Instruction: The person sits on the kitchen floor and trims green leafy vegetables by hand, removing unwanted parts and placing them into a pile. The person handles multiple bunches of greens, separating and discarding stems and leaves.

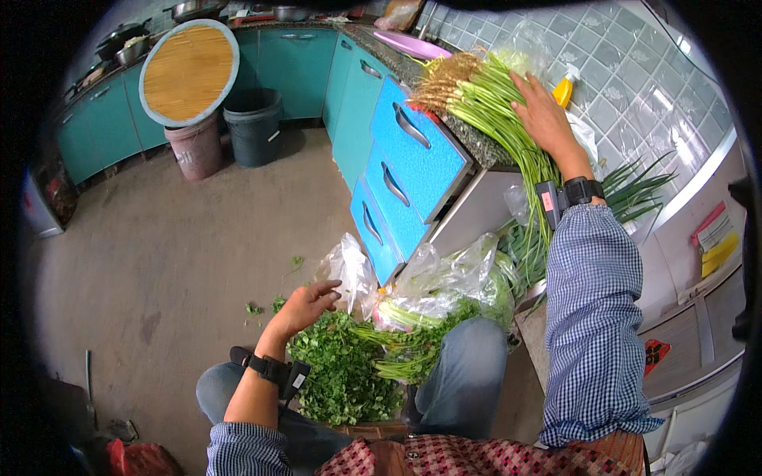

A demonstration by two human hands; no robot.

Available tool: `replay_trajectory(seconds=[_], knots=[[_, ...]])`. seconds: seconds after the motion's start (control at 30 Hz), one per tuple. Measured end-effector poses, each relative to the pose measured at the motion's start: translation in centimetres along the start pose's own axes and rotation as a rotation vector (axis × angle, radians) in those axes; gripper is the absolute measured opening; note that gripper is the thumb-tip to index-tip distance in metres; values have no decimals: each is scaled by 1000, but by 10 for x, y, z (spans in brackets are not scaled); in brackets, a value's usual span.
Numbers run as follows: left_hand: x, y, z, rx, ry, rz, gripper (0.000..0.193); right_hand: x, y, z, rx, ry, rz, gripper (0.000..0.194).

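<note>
My right hand [543, 116] lies over a thick bunch of long green stalks [488, 104] with brown roots, on the corner of the granite counter [494, 152]. Its fingers are slightly spread on the stalks, not wrapped around them. The stalks' thin ends hang over the counter edge below my wrist. My left hand [311, 304] hovers, empty and with fingers apart, above a heap of leafy green herbs that look like coriander [342, 369] between my knees. Beside the heap, a clear plastic bag [458, 276] holds more greens. A crumpled white plastic bag [350, 268] is just beyond my left fingertips.
Blue drawers [417, 143] jut out below the counter, the top one slightly ajar. Long green leaves [637, 187] lie behind my right wrist, near a yellow spray bottle [564, 89]. A round board [190, 71] tops a bucket [195, 152], beside a dark bin [253, 131].
</note>
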State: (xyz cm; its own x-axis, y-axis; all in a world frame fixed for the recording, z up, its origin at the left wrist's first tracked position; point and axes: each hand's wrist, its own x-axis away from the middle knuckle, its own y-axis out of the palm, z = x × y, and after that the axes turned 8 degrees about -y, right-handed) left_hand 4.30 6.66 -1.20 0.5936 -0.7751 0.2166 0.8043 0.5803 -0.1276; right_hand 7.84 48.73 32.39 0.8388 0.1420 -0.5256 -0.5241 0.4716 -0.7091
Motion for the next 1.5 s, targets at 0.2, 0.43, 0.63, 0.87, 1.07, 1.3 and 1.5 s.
replay_trajectory(seconds=[0.2, 0.43, 0.63, 0.87, 1.07, 1.3, 1.5], knots=[[1, -6, 5, -23, -29, 58, 40, 20, -15, -21, 109, 83, 39, 57], [2, -5, 7, -26, -45, 57, 40, 35, -18, -31, 96, 127, 51, 52], [-1, -7, 1, -49, -40, 21, 39, 9, -22, 5, -34, 140, 270, 41], [-1, -2, 3, -5, -41, 37, 39, -18, -17, 37, -254, 28, 193, 39], [0, -2, 2, -28, -19, 18, 39, 3, 7, 27, -134, -12, 95, 42], [1, -4, 6, -16, -50, 60, 40, 7, -26, 16, -111, -15, 100, 42], [1, -6, 9, -11, -54, 75, 39, 10, -40, 3, 153, -27, 223, 34]])
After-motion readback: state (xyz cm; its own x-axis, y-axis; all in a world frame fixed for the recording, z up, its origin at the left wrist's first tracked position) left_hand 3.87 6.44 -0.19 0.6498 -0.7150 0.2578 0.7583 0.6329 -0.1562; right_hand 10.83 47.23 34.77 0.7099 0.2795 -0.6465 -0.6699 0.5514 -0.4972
